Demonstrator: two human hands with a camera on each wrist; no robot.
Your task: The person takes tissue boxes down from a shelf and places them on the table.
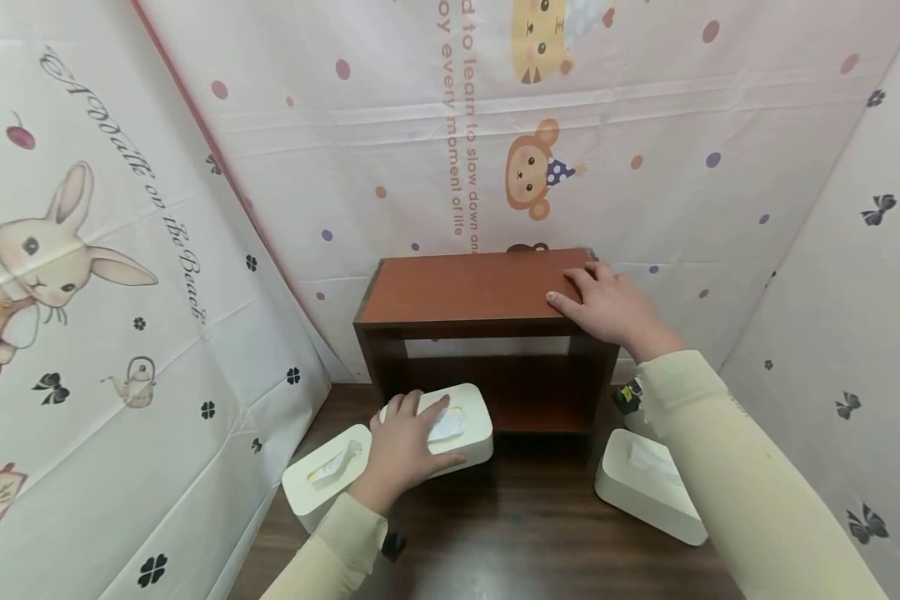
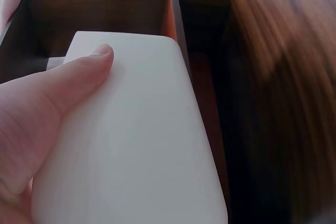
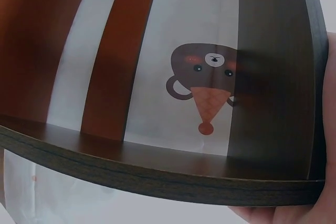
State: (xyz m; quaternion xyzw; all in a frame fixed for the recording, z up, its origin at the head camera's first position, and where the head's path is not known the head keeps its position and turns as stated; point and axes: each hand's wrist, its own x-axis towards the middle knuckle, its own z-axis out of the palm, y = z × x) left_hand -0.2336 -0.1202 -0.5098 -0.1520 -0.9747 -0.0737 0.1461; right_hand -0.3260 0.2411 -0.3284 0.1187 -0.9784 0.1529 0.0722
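My left hand point(image 1: 405, 446) grips a white tissue box point(image 1: 471, 421) from above, fingers over its top and thumb along the near side. The box is in front of the lower left part of a small brown shelf unit point(image 1: 480, 292). A tissue point(image 1: 447, 425) shows in its top slot, partly under the fingers. In the left wrist view the thumb point(image 2: 86, 74) presses on the box's smooth side, with the shelf's compartments behind. My right hand point(image 1: 611, 308) rests on the right end of the shelf's top, fingers spread and holding nothing loose.
Another white tissue box point(image 1: 322, 471) stands on the floor left of my left hand. One more tissue box point(image 1: 645, 483) lies at the right, partly behind my right sleeve, near a small black item point(image 1: 627, 397). Printed sheets hang as walls around the dark wood floor point(image 1: 517, 533).
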